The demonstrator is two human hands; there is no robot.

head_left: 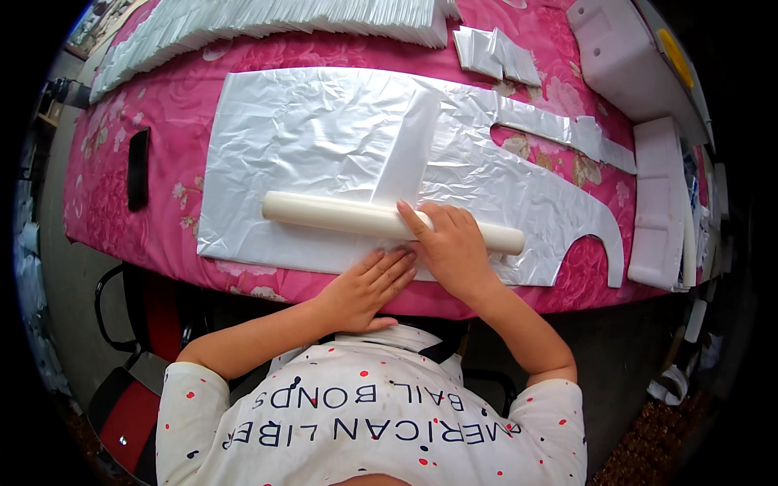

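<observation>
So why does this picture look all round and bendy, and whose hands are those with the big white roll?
The picture comes from a small wide-eyed camera worn on a person's head, looking down. That lens bends straight edges, so the table looks curved. The two arms coming from the bottom belong to that person. The right hand presses its fingers on a cream-white roll. The left hand lies flat on a thin silvery-white plastic sheet, beside the roll. The sheet is spread over a pink flowered tablecloth. Further back is a stack of folded white pieces, and at the right some white foam blocks.
</observation>
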